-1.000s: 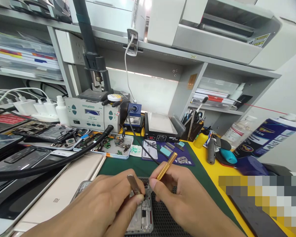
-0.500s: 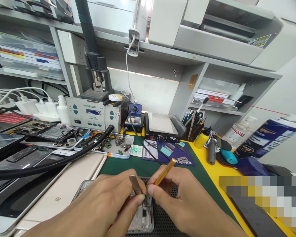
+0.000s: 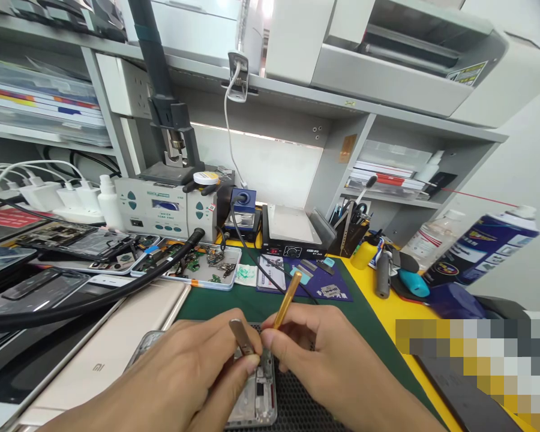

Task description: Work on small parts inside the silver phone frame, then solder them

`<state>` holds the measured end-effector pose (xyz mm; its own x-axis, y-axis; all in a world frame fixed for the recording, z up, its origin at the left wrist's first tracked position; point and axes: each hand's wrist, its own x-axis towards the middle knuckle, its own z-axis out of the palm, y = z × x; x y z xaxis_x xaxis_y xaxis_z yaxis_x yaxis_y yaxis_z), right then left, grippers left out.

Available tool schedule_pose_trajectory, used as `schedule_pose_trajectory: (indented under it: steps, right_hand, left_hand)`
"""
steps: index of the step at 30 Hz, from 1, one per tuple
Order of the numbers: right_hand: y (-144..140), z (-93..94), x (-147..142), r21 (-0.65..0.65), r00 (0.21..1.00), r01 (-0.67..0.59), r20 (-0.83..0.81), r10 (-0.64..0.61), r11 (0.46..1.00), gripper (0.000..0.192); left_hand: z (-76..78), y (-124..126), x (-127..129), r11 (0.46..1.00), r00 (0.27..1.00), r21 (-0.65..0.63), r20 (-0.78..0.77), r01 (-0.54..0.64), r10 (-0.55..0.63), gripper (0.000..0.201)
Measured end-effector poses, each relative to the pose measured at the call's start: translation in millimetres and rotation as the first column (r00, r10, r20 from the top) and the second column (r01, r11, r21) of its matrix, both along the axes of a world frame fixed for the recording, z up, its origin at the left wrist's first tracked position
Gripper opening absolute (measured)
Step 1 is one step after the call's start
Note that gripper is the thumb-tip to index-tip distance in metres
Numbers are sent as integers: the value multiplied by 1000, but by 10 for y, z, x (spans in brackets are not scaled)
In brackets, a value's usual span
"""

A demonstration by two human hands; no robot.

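The phone frame (image 3: 266, 403) is partly hidden behind the left hand (image 3: 198, 360), which pinches a metal tool (image 3: 239, 333); the right hand (image 3: 317, 342) pinches a gold tool (image 3: 288, 299), tip indistinct.

Pinching a flat metal tool (image 3: 240, 337) in the left hand (image 3: 202, 357) and gripping a gold rod-like tool (image 3: 288, 300) in the right hand (image 3: 317, 342) — close together, with tips hidden, over an opened phone frame (image 3: 267, 387) on a black perforated mat (image 3: 292, 405). Facing a grey electronic station (image 3: 175, 215) and a tray (image 3: 220, 286) of circuit boards (image 3: 192, 264) — flanked by a pale gold phone (image 3: 105, 345) and a blue spray can (image 3: 490, 249).
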<state>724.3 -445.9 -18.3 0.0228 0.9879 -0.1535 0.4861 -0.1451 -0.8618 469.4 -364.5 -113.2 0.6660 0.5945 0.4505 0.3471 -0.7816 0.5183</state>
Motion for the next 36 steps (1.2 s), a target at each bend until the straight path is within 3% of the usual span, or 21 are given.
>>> schedule_pose_trajectory:
  steps: [6,15,22,25,33,36]
  right_hand:
    - [-40,34,42,139,1000,9,-4,-9,990,17]
    - [-19,24,38,87,998,-26,67,20,996,16]
    - [-21,43,49,63,994,-36,107,29,997,18]
    - [-23,54,44,43,992,-35,121,30,998,21]
    - [-16,12,69,58,990,-59,130,51,997,23]
    - [-9,5,58,51,989,-69,135,61,996,25]
  left_hand:
    - [103,-22,22,998,1000,-57,-10,18,-18,34]
    - [68,-9,29,1000,999,-14,50,3,-2,32]
    - [355,-2,260,999,999,-28,46,31,-30,47]
    - [405,-7,322,999,999,-29,45,24,-23,48]
    - [30,-2,51,999,1000,-36,11,19,-18,34]
    - [-38,13,2,999,1000,-31,0,14,-14,32]
